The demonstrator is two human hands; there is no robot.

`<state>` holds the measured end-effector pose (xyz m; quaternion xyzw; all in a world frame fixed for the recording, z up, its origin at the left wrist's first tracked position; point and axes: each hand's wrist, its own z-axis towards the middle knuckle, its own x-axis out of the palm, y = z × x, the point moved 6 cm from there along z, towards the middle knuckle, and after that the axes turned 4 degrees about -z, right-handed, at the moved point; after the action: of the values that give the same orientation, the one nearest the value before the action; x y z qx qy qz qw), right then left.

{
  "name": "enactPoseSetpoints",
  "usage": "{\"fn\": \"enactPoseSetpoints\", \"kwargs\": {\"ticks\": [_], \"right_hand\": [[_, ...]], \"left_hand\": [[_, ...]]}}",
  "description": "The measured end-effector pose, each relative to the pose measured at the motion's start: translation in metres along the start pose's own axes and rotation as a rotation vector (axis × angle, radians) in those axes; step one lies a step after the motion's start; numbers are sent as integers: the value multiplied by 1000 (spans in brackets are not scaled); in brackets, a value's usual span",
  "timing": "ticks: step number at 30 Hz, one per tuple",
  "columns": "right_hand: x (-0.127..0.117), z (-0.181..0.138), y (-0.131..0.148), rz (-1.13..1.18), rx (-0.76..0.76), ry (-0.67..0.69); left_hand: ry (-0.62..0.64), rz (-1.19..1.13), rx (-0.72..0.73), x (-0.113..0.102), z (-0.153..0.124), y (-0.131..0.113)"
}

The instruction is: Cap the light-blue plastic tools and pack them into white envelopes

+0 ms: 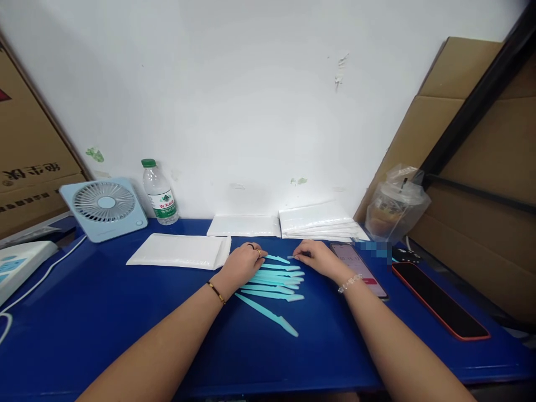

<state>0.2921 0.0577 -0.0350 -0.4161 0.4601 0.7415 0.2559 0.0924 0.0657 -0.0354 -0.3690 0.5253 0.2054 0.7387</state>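
Observation:
My left hand (240,265) is closed around the handle end of a turquoise eyebrow razor (277,259), its blade end pointing right. Facing it, my right hand (315,258) pinches a small clear blade cover (291,257), just off the razor's tip. Below lie several more turquoise razors in a loose fan, their handle ends partly hidden by my left hand. The nearest loose razor (268,314) rests apart from the others, slanting down to the right.
Behind my left hand lies a white padded envelope (176,250); more white envelopes (318,222) stack by the wall. A blue fan (104,209) and water bottle (161,195) stand left. Two phones (439,301) (362,273) and a bagged drink cup (393,209) are right.

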Motion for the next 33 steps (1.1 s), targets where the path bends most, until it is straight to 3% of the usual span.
{"fn": "enactPoseSetpoints", "kwargs": {"ticks": [5,8,15,33], "right_hand": [[2,0,-12,78,111,40],[-1,-1,-13,36,139,-2],[1,-1,-3,31,46,-3],[3,0,-7,93,83,-10]], "left_hand": [[4,74,4,0,-2,-8],[15,107,-17,-1,-4,-11],[23,104,-28,-3,-5,-14],[42,83,-25,-2,-5,-13]]}}
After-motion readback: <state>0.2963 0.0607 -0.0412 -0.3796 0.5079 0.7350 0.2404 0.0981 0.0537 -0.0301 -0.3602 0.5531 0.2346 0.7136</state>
